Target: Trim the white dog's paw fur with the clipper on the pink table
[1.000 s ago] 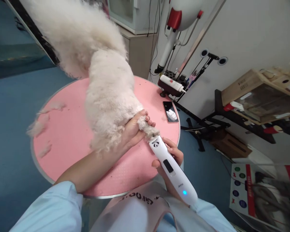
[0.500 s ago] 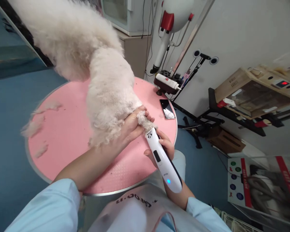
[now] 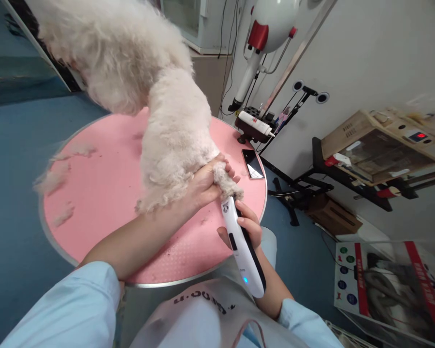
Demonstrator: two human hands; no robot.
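Note:
A fluffy white dog (image 3: 137, 72) stands on a round pink grooming table (image 3: 105, 193), its rear toward me. My left hand (image 3: 205, 186) is closed round the dog's raised hind paw (image 3: 229, 184), holding it out over the table's near right side. My right hand (image 3: 247, 229) grips a white electric clipper (image 3: 241, 249) with a blue light lit on its body. The clipper's head touches the underside of the paw. Light blue sleeves cover both my arms.
Clumps of cut white fur (image 3: 54, 179) lie on the table's left side. A phone (image 3: 253, 164) lies at the table's right edge. A dryer on a stand (image 3: 264, 34), a power strip (image 3: 255, 123), a wooden box on a black rack (image 3: 377, 145) and a printed carton (image 3: 387, 285) stand to the right.
The clipper has turned from pointing up-left and lying flat to a steeper angle, its side now facing me. The view shifted slightly; my left hand keeps hold of the paw.

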